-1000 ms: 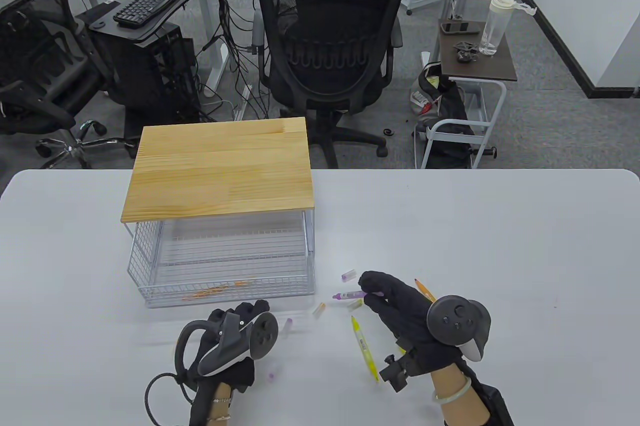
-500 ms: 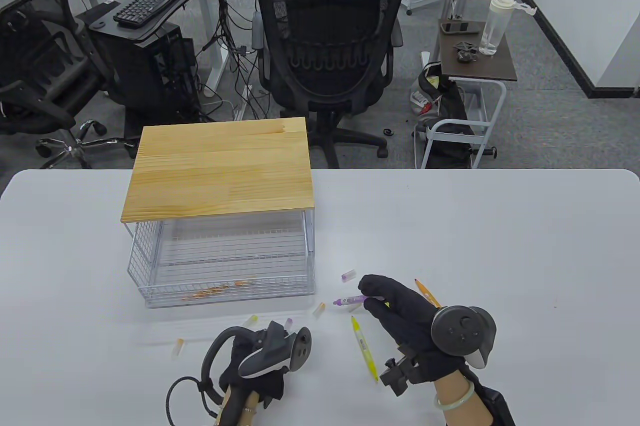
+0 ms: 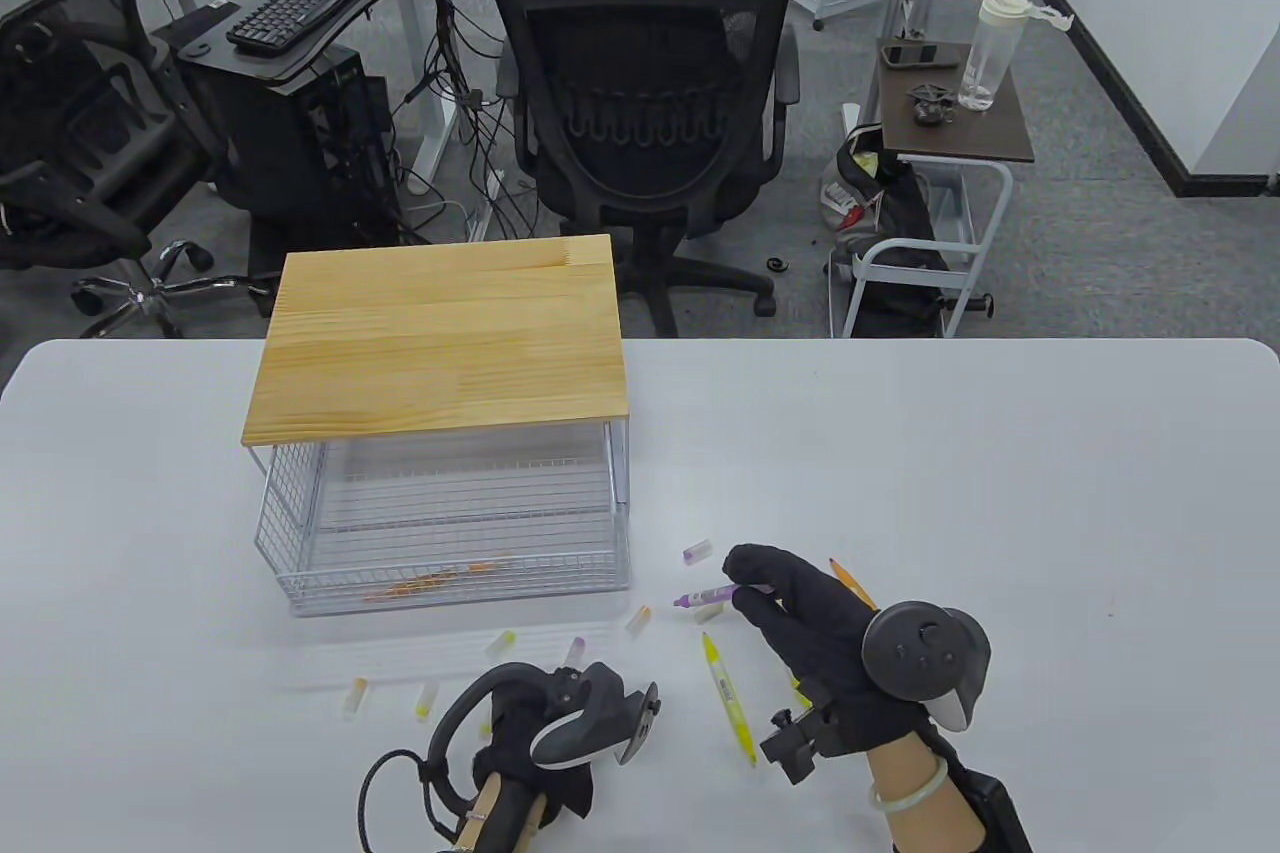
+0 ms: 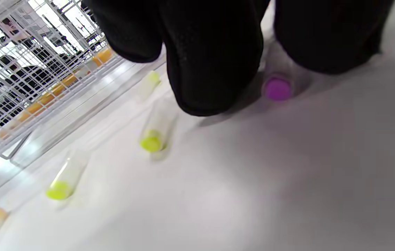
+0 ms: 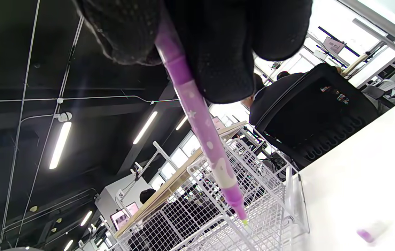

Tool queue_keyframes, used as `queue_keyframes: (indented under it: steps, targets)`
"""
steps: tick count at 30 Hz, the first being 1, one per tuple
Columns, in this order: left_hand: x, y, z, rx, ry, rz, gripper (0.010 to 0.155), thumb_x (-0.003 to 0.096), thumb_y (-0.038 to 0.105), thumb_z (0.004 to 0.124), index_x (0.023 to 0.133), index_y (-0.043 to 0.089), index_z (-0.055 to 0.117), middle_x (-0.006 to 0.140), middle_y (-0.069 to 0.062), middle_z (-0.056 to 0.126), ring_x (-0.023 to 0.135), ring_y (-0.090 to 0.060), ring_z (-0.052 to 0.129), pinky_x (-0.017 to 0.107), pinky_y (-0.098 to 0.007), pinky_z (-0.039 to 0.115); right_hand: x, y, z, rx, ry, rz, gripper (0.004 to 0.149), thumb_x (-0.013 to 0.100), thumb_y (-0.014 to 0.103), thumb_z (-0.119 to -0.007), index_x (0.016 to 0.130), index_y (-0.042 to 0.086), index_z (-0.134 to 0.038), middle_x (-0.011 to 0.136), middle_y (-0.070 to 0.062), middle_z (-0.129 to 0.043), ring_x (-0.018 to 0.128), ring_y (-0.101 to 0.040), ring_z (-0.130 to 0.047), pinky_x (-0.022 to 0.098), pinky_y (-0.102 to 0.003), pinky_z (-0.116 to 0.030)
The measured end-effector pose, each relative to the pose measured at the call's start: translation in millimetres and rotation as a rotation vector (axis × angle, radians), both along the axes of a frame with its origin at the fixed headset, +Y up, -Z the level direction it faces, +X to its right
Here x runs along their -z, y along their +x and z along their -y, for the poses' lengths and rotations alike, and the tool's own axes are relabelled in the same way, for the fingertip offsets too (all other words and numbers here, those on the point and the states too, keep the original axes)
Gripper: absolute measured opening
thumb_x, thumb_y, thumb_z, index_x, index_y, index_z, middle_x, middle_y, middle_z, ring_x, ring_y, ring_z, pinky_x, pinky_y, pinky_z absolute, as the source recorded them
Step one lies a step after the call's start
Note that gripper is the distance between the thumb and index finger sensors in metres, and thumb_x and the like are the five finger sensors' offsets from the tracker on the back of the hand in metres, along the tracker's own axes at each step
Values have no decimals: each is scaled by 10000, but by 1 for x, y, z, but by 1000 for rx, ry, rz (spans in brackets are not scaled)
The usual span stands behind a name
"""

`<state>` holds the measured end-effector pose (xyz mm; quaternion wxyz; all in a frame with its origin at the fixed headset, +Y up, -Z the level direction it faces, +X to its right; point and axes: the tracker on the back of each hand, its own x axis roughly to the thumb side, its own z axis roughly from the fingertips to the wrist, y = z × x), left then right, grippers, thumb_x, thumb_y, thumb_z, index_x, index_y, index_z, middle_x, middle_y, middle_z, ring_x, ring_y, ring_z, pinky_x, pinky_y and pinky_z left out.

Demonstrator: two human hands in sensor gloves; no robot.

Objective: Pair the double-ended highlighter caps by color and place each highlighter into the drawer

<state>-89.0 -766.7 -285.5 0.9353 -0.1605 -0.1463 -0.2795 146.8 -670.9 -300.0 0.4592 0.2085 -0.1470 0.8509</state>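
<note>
With the right hand [image 3: 800,613] pinching the uncapped purple highlighter [image 3: 705,596] at lower centre-right, the left hand [image 4: 215,52], fingertips bracketing the purple cap [image 4: 277,89], grip unconfirmed, risks rolling it away or grabbing a neighbouring yellow cap [image 4: 151,143].

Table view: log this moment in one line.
right hand pinches uncapped purple highlighter | left hand fingertips at purple cap

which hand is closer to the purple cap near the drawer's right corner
Right. The right hand, holding the purple highlighter, sits just right of that purple cap. The left hand is farther down-left, over another purple cap.
</note>
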Motion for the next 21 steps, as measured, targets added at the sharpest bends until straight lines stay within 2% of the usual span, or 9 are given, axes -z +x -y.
queue_keyframes:
  steps: [5, 7, 9, 12, 14, 18, 21]
  targets:
    - [1, 0, -1, -11, 24, 0, 698, 380, 454, 812, 1012, 179, 700, 717, 50, 961, 533, -27, 1048, 637, -400, 779, 3, -2, 5, -12, -18, 2, 368, 594, 282, -752, 957, 252, -702, 978, -71, -853, 755, -325, -936, 696, -555, -661]
    - [1, -4, -3, -31, 54, 5, 680, 393, 451, 806, 1008, 179, 710, 741, 63, 971, 546, -32, 1050, 638, -409, 777, 4, -3, 7, -10, -31, -2, 369, 594, 280, -752, 958, 248, -702, 979, -73, -853, 759, -323, -939, 699, -546, -663]
    - [0, -9, -10, -72, 29, -5, 649, 436, 419, 777, 1026, 165, 692, 795, 58, 961, 596, -62, 1046, 652, -435, 759, 5, -3, 9, 4, -42, -10, 374, 596, 269, -742, 965, 243, -694, 992, -78, -842, 771, -321, -938, 704, -538, -663]
    - [-2, -18, -30, -182, 70, -35, 601, 500, 325, 711, 1067, 143, 633, 874, -12, 917, 656, -134, 1021, 659, -495, 739, 8, -4, 12, 63, -74, -53, 385, 602, 250, -710, 986, 232, -674, 1021, -95, -813, 800, -331, -923, 711, -539, -650]
    - [-4, -28, -44, -284, 141, -46, 590, 529, 274, 654, 1095, 130, 569, 925, -45, 863, 696, -165, 1001, 635, -508, 771, 10, -5, 15, 114, -104, -99, 394, 605, 242, -693, 997, 227, -663, 1039, -106, -793, 817, -339, -911, 714, -540, -640]
    - [-4, -50, -61, -590, 179, -89, 584, 557, 199, 599, 1113, 75, 473, 960, -149, 768, 607, -116, 1035, 530, -415, 870, 12, -10, 21, 266, -163, -215, 401, 609, 229, -673, 1009, 221, -647, 1070, -118, -752, 851, -352, -883, 720, -544, -617]
    - [-7, -66, -70, -752, 315, -65, 587, 552, 195, 609, 1114, 95, 469, 968, -137, 760, 591, -106, 1041, 526, -404, 884, 12, -17, 25, 386, -204, -302, 401, 612, 223, -668, 1011, 218, -640, 1080, -117, -735, 867, -355, -868, 727, -540, -602]
